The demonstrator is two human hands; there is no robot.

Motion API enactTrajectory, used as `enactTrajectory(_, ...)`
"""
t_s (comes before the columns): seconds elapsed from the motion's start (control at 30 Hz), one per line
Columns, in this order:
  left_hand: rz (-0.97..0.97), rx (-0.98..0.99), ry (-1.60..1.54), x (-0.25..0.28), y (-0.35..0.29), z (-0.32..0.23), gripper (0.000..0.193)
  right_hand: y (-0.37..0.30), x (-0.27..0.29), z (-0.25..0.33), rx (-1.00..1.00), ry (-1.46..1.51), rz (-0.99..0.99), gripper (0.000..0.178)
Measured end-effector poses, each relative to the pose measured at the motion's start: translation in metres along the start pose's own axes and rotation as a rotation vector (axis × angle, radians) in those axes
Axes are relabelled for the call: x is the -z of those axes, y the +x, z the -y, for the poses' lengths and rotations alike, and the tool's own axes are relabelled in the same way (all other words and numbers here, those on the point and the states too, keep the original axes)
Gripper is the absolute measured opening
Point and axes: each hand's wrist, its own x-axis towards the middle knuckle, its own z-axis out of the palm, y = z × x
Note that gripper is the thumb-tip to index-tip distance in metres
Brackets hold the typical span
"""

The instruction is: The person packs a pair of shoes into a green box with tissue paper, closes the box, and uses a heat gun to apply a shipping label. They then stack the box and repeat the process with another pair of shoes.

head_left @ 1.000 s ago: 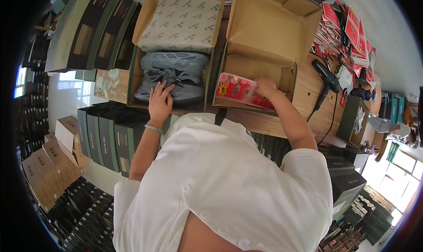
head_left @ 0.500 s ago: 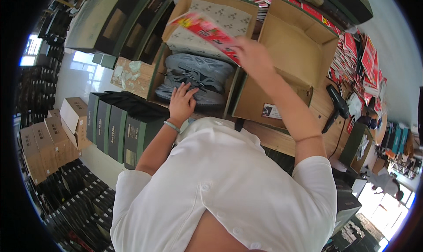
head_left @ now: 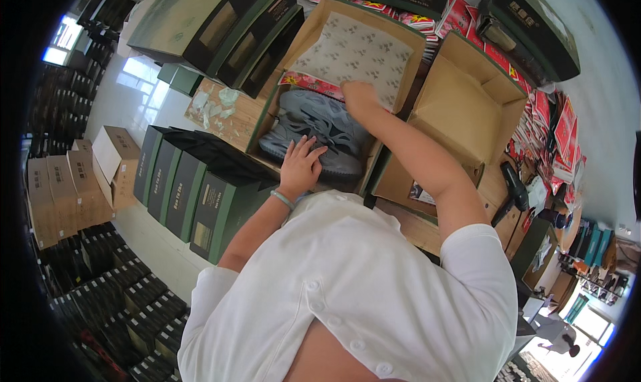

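At ten o'clock glows a small rectangular window (head_left: 63,38); inward, the glossy pale floor (head_left: 107,108) mirrors light. A larger glaring window (head_left: 593,320) stands at four o'clock. A light-brown wooden table (head_left: 230,125) shows at ten and three.

A head-worn fisheye view looks steeply down from close above the white shirt (head_left: 380,268) toward the wooden table (head_left: 252,115).

The left hand (head_left: 300,171) rests on gray shoes (head_left: 337,129) in an open box (head_left: 374,16). The right hand (head_left: 360,97) grips a red packet (head_left: 310,83) beside them.
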Motion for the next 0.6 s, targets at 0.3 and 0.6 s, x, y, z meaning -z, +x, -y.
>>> enactTrajectory(0.3,0.009,-0.014,0.001,0.002,0.003,-0.001,0.034,0.025,-0.035,0.021,-0.070,-0.106,0.154,0.019)
enactTrajectory(0.6,0.005,-0.009,0.016,0.002,0.003,-0.004,0.035,0.000,-0.042,0.012,-0.022,-0.092,-0.027,0.013)
